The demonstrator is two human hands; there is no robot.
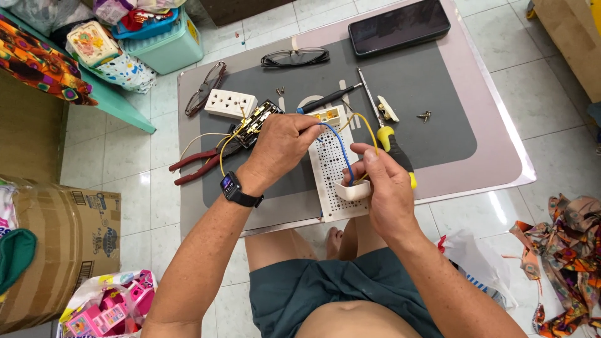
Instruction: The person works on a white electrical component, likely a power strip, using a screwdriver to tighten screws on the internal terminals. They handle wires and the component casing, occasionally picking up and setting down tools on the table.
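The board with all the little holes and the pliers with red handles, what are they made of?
The board looks like white plastic: smooth, matte, with even rows of holes. The pliers seem to be dark metal at the jaws, with red handles that look like a rubber or plastic coating; which one I can't tell.

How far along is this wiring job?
Done: the socket cover is off and lies on the mat, loose screws beside it. In hand: the left hand and right hand hold blue and yellow wires over a perforated board. Left: the socket body lies open, wires loose.
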